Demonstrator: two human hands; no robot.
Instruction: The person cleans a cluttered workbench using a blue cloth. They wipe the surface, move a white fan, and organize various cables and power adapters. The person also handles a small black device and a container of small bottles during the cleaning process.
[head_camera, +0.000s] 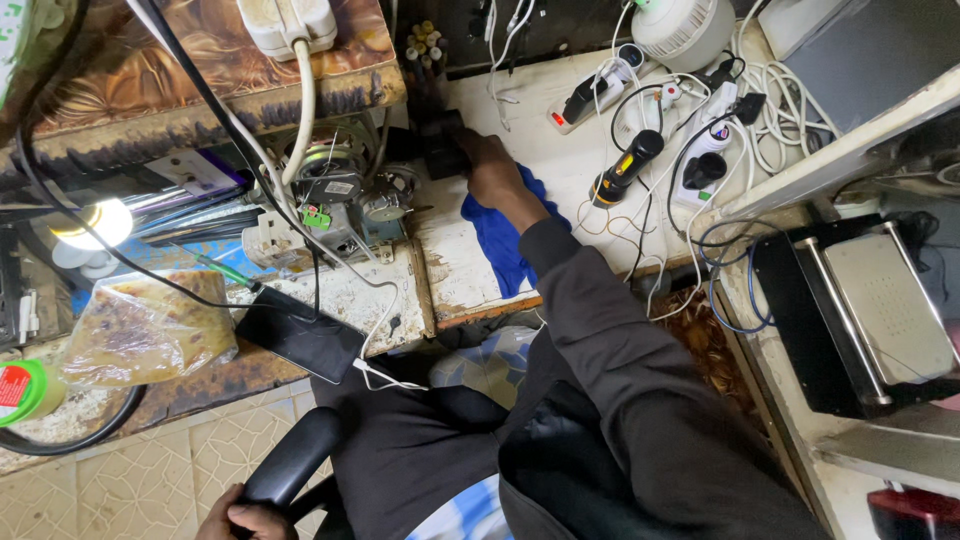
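My right hand (490, 165) reaches forward over the white workbench (455, 270) and closes on a small black boxy object (440, 140) at the bench's far edge. The dark sleeve runs back to my body at the lower right. A blue cloth (500, 235) lies under that wrist and forearm. My left hand (245, 520) sits at the bottom edge, with its fingers curled over the end of a black chair armrest (290, 462). What kind of object the black box is cannot be made out.
A black phone (300, 342) with a white cable lies left of my lap, beside a plastic bag of food (140, 325) and a lit lamp (95, 222). Power strips, tangled cables and a black-and-yellow torch (625, 170) crowd the bench. A black box with a metal plate (860, 310) stands right.
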